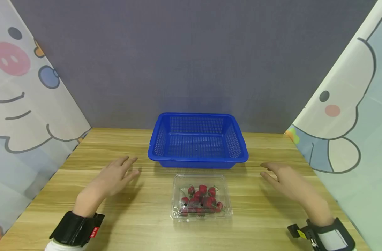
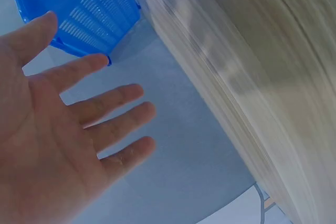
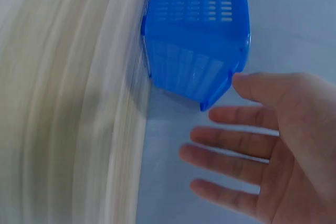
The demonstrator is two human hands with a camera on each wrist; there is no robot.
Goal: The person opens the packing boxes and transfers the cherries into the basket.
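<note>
A clear plastic clamshell box [image 1: 225, 209] of red cherries [image 1: 202, 189] lies on the wooden table in the head view, its lid apparently closed. Just behind it stands a blue plastic basket [image 1: 195, 164] with slotted walls and nothing inside. My left hand [image 1: 110, 177] hovers over the table to the left of both, fingers spread and holding nothing. On the opposite side, my right hand [image 1: 288, 181] is likewise free, with its fingers extended. Each wrist view shows a bare palm, the left hand [image 2: 58, 124] and the right hand [image 3: 273, 150], with the basket beyond.
The wooden table [image 1: 140, 223] ends at a grey upright panel [image 1: 191, 59] behind the basket. Cartoon-printed sheets flank it, a left sheet [image 1: 27, 139] and a right sheet [image 1: 341, 115]. Both wrists wear black straps, a left strap [image 1: 76, 228] and a right strap [image 1: 330, 235].
</note>
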